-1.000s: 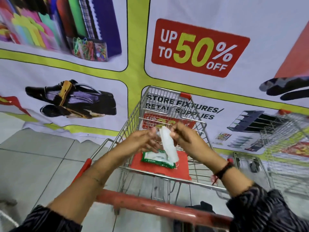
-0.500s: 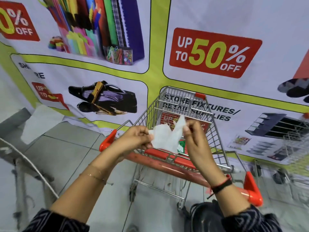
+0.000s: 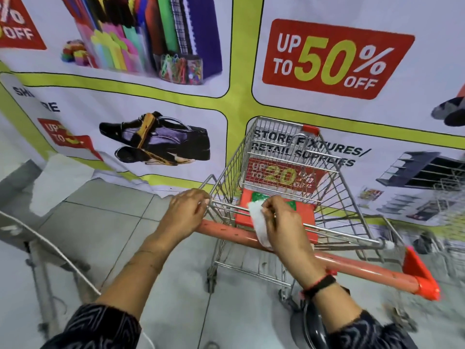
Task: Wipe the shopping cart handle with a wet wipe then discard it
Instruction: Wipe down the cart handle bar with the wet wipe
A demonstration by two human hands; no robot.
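A silver wire shopping cart (image 3: 334,187) stands in front of me, with an orange-red handle (image 3: 364,272) running from left to lower right. My right hand (image 3: 281,222) grips a white wet wipe (image 3: 259,224) and presses it onto the handle near its left part. My left hand (image 3: 188,210) rests over the handle's left end and the cart's top rail, fingers curled around it. A green wet wipe pack (image 3: 259,197) lies on the red child seat flap (image 3: 305,217), partly hidden by my right hand.
A large printed sale banner (image 3: 327,59) covers the wall right behind the cart. A grey metal stand with a white cord (image 3: 50,248) is at the left. More wire carts (image 3: 450,197) show at the right edge. Grey floor tiles (image 3: 113,217) lie below.
Both hands came down from holding the unfolded wipe in the air. The right hand now presses the wipe on the handle, and the left hand has let go and gripped the handle's left end.
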